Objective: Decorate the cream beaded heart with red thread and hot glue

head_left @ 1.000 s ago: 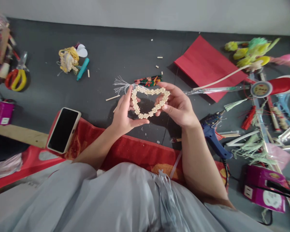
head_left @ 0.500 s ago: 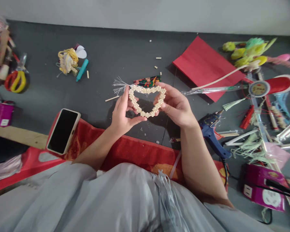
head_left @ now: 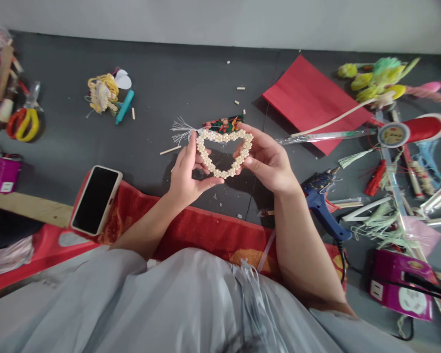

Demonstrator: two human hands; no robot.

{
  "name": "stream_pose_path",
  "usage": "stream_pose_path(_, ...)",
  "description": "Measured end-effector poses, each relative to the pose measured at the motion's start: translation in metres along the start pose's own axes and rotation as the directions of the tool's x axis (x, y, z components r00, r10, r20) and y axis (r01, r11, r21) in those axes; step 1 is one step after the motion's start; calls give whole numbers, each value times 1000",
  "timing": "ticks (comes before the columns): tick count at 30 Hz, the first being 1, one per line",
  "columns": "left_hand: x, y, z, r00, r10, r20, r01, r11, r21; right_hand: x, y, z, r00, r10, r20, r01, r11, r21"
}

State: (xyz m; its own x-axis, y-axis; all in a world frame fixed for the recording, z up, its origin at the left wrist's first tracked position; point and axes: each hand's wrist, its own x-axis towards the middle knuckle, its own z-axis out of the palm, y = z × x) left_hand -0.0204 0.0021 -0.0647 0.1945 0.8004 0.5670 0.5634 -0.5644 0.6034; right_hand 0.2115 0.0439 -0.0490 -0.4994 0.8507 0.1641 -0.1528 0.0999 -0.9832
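Observation:
Between my two hands is a heart-shaped ring of cream beads (head_left: 226, 173), raised a little over the dark table. My left hand (head_left: 185, 176) grips its left side, thumb along the lower edge and fingers behind. On the right side, my right hand (head_left: 270, 159) pinches the ring between thumb and fingers. Just beyond the ring lies a dark floral-patterned piece (head_left: 224, 123), partly hidden by the beads. White thread ends (head_left: 183, 128) fan out beside my left fingertips. A short pale stick (head_left: 170, 150) rests on the table left of that hand.
Red paper (head_left: 312, 98) lies to the right, near a blue glue gun (head_left: 321, 203) and craft pieces. At left are a phone (head_left: 96, 200), scissors (head_left: 25, 120), a teal marker-like tube (head_left: 125, 106) and a yellow yarn bundle (head_left: 103, 92). A purple power-socket box (head_left: 400, 284) stands lower right.
Almost nothing differs. The bead heart and both hands have shifted only very slightly, with the same grip.

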Motion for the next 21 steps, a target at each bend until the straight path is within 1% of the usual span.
stream_pose_path(5, -2, -1, 0, 999, -32, 7, 32, 999, 16, 1, 0, -2, 1000, 6, 5, -6, 1000, 4)
stream_pose_path(11, 0, 1, 1, 1000, -25, -13, 24, 999, -24, 1, 0, 0, 1000, 7, -14, -7, 1000, 16)
stream_pose_path(15, -1, 1, 4, 998, -59, -11, 58, 995, -77, 1, 1, 0, 999, -4, -41, 5, 1000, 8)
stream_pose_path(21, -1, 0, 7, 991, -126, 38, 131, 974, -185, 1, 5, -3, 999, -21, -50, 19, 999, -30)
